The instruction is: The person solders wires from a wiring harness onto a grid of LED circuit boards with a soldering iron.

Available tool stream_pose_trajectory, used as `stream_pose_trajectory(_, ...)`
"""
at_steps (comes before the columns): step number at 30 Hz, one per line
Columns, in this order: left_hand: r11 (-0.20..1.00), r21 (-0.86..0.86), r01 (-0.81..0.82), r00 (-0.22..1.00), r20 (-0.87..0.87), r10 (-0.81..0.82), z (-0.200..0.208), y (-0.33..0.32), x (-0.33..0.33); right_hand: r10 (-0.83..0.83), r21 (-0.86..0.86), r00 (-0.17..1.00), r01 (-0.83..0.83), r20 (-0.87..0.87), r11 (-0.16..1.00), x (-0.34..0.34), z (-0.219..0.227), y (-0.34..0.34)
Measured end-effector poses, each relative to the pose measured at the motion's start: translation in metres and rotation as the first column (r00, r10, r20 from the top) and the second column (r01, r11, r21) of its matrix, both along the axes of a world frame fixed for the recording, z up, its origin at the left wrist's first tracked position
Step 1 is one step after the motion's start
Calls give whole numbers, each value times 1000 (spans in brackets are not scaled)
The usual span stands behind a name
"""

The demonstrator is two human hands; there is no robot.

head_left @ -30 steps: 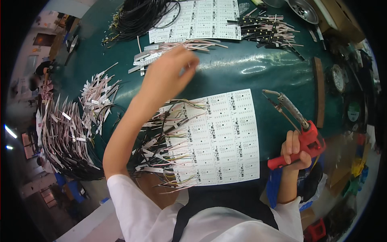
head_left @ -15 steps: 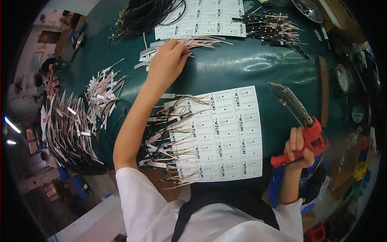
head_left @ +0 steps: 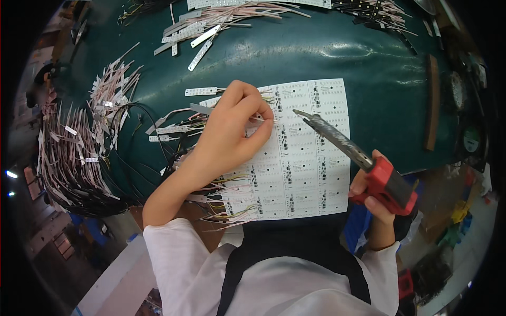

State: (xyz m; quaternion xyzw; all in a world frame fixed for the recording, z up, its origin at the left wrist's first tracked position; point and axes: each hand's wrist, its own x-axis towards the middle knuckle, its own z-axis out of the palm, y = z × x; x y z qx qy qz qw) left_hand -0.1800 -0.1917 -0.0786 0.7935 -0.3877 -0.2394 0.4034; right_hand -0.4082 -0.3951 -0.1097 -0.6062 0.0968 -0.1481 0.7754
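Observation:
A large white circuit board panel (head_left: pixel 305 152) with rows of small black components lies on the table before me. Thin coloured wires run from its left side to small white strip boards (head_left: pixel 201 91). Over the panel's upper left part, my left hand (head_left: pixel 232 129) pinches a wired strip board (head_left: pixel 199 109); its pale wire end shows by the fingertips, close to a row of components. My right hand (head_left: pixel 373 192) grips a red soldering gun (head_left: pixel 387 181) by its handle. The gun's metal tip points up and left above the panel, a little right of my left fingertips.
More wired strips (head_left: pixel 211 26) lie loose beyond the panel, with another panel (head_left: pixel 258 2) at the far edge. Bundles of wired strips (head_left: pixel 71 158) cover the table's left side. Black strips (head_left: pixel 377 13) lie far right. A brown wooden bar (head_left: pixel 431 102) sits near the right edge.
My left hand has come from the far strip pile back over the panel, with a strip in it. My right hand has swung the soldering gun left, its tip now above the panel.

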Motion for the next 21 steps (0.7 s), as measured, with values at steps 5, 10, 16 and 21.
stream_pose_trajectory(5,997,-29,-67,995,73,69,-18,0,-3,93,-154,987,-113,-129,982,9,4,2)
stream_pose_trajectory(10,995,-39,-90,993,73,93,-23,1,-4,102,-263,980,-146,-173,954,14,10,3)
stream_pose_trajectory(16,995,-65,-80,987,136,88,-26,1,-4,158,-387,972,-215,-174,896,20,13,1)
stream_pose_trajectory(21,994,-83,-70,983,165,83,-27,1,-4,157,-431,974,-213,-162,877,23,14,3)
